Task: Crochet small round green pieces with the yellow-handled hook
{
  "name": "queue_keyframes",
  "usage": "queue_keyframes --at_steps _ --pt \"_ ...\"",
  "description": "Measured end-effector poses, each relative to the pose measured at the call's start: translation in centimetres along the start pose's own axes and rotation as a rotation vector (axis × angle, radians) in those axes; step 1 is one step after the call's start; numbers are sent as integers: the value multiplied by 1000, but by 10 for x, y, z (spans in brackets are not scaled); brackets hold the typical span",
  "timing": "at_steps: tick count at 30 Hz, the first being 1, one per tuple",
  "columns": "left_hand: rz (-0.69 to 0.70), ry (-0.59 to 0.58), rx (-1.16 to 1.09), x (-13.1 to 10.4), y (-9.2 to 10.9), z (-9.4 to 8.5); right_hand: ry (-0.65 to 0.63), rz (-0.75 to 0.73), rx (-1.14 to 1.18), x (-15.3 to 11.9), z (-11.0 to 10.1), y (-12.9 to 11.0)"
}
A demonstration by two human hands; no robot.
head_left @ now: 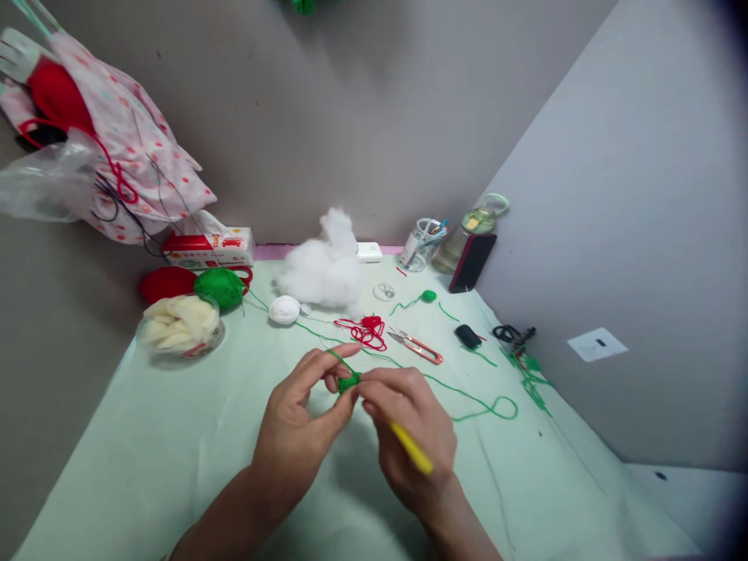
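Note:
My left hand pinches a small green crocheted piece between thumb and fingers, with green yarn passing over the raised index finger. My right hand is closed around a yellow-handled crochet hook; its fingertips meet the right side of the green piece, and the hook's tip is hidden there. From the hands, a green strand loops out over the cloth to the right. A green yarn ball lies at the back left.
Behind the hands are red yarn, orange thread snips, a white yarn ball and stuffing. A tub stands left. A glass jar, a bottle and a phone stand back right.

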State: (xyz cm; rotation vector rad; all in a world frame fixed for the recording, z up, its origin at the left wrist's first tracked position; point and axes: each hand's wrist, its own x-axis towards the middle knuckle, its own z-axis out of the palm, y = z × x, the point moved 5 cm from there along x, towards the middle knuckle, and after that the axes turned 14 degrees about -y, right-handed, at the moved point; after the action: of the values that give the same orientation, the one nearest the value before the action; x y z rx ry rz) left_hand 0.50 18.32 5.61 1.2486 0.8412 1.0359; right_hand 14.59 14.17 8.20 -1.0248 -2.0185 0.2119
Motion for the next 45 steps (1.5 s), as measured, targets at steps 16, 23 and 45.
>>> queue_keyframes --at_steps 16,23,45 --pt "-184 -236 -478 2 -10 12 171 252 557 5 0 18" --pt "-237 -240 -579 3 -11 11 176 320 862 -1 6 31" --pt "-193 -274 -384 1 -13 8 240 430 1036 0 10 41"
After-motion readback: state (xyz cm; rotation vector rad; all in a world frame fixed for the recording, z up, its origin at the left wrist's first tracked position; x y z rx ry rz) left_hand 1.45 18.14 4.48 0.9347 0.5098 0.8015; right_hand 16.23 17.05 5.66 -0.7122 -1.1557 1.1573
